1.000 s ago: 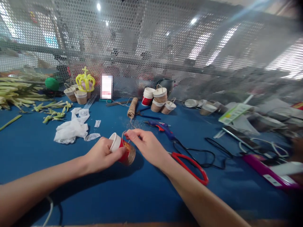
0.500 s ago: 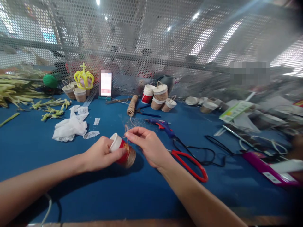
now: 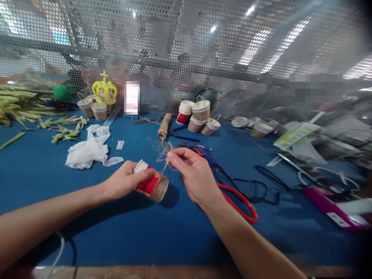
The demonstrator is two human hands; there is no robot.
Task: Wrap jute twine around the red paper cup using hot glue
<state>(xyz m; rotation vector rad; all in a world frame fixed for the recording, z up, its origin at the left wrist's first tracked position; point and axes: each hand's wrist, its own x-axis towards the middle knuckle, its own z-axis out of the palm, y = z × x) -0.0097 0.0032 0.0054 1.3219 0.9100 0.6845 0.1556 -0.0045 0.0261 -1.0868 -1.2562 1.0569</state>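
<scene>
My left hand point(image 3: 122, 184) grips a small red and white paper cup point(image 3: 148, 185) lying tilted on its side over the blue table point(image 3: 151, 236). Brown twine wraps the cup's lower end. My right hand point(image 3: 194, 174) pinches a strand of that jute twine point(image 3: 165, 153) just above and right of the cup, holding it taut to the cup. The strand trails back toward a twine spool point(image 3: 164, 126) lying further back on the table.
Red-handled scissors point(image 3: 241, 203) and a blue glue gun point(image 3: 200, 151) with a black cord lie right of my hand. Twine-wrapped cups point(image 3: 200, 116) stand at the back. White crumpled plastic point(image 3: 85, 151), green leaves point(image 3: 26, 112) and a yellow crown point(image 3: 104, 91) are left. A mesh screen point(image 3: 186, 50) closes the back.
My right hand has lifted and moved right, drawing the twine up from the cup. The left hand has turned the cup, tipping its wrapped end further right.
</scene>
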